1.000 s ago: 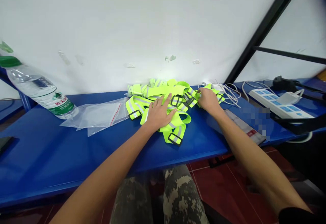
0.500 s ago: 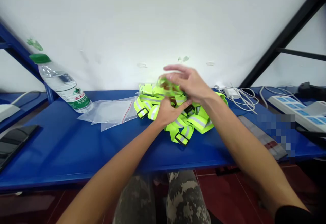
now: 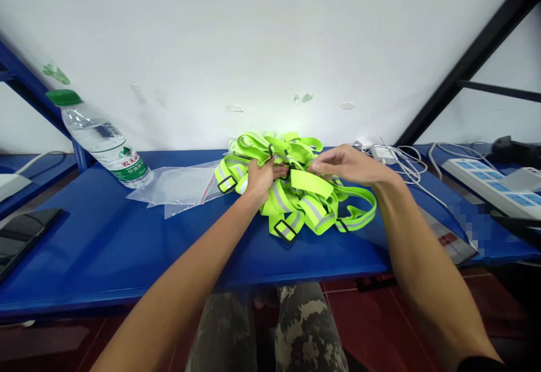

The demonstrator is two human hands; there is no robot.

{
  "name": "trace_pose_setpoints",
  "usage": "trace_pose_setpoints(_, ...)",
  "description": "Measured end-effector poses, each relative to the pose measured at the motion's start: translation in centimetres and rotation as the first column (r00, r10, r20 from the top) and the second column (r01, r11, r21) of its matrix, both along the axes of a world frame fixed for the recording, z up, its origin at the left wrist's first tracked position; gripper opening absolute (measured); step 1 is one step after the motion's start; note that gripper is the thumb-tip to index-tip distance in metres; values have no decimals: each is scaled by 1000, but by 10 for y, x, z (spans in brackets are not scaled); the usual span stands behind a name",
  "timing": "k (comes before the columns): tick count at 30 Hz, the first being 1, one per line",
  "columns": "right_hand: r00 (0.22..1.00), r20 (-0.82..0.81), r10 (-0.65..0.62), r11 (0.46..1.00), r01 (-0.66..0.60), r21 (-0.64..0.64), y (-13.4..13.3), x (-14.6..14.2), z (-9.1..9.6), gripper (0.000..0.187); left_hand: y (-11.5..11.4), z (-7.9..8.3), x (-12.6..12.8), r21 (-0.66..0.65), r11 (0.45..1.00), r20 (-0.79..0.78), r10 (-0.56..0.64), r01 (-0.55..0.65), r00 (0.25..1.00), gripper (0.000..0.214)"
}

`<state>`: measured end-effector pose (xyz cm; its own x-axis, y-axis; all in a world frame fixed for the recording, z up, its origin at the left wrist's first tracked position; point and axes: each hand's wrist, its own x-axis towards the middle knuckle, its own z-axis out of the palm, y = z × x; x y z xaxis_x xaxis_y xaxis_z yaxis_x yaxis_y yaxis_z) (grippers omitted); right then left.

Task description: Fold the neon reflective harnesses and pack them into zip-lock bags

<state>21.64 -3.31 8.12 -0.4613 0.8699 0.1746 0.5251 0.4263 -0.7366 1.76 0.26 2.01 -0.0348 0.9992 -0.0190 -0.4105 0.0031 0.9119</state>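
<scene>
A tangled heap of neon-yellow reflective straps (image 3: 304, 203) with grey bands and black plastic buckles lies on the blue table (image 3: 105, 248), close to the white wall. My left hand (image 3: 260, 179) is closed on the straps at the top left of the heap. My right hand (image 3: 342, 164) pinches a strap at the top right, fingers pointing left toward the left hand. The two hands almost meet over the heap.
A water bottle with a green cap (image 3: 101, 141) leans at the left. Clear zip bags (image 3: 177, 189) lie beside the heap. A dark phone (image 3: 19, 237) sits far left. White cables (image 3: 397, 158), a power strip (image 3: 490, 183) and a flat packet (image 3: 448, 237) are on the right.
My right hand came down from above the heap and took hold of a strap. The heap has been gathered up and shifted, with a loop now trailing to the right.
</scene>
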Motion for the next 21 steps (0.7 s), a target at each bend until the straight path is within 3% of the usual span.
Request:
trace_pose_setpoints(2,998,42,-37,994,32,105,-2,-16,-6,31,1,3,-4,-23,998,35,-57,58,998,26)
trace_pose_setpoints(7,973,97,-208,928,165,334,3,-43,-26,40,-2,12,-15,11,954,3,-300,300,954,28)
trace_pose_setpoints(12,957,92,-275,853,199,482,3,-47,-37,36,-3,11,-16,64,968,-42,-238,241,970,44)
trace_pose_setpoints(17,923,207,-324,741,111,662,-9,-50,-33,52,-1,10,-14,45,981,59,-190,187,980,44)
trace_pose_setpoints(21,878,303,-372,719,66,692,-14,-54,-31,55,-5,16,-13,75,987,112,-151,143,982,41)
